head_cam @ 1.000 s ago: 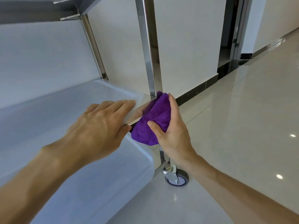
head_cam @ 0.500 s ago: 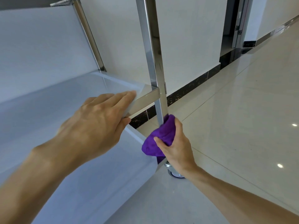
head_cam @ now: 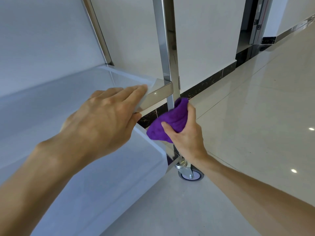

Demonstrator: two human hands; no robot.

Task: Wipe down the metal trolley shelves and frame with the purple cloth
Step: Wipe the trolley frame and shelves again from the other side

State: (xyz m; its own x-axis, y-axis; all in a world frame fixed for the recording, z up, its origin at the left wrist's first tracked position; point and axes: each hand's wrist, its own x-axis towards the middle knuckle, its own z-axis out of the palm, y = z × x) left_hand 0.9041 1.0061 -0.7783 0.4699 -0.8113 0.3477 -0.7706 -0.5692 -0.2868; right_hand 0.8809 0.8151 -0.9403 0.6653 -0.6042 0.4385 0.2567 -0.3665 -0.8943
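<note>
The metal trolley's near upright post (head_cam: 165, 48) rises at centre. My right hand (head_cam: 188, 138) grips the bunched purple cloth (head_cam: 172, 120) and holds it round this post, between the middle shelf (head_cam: 68, 92) and the lower shelf (head_cam: 102, 176). My left hand (head_cam: 105, 116) holds the middle shelf's front rim near the corner. Its fingers lie on top and its thumb is tucked under the edge. The post behind the cloth is hidden.
A caster wheel (head_cam: 190, 174) sits under the post, just below my right wrist. The far post (head_cam: 97, 31) stands against a white wall with black skirting (head_cam: 204, 84). A glossy tiled floor (head_cam: 255, 116) spreads to the right, with a doorway (head_cam: 252, 23) beyond.
My right hand slid the cloth down the post from the middle shelf corner, then came back up a little. The left hand kept its hold on the rim.
</note>
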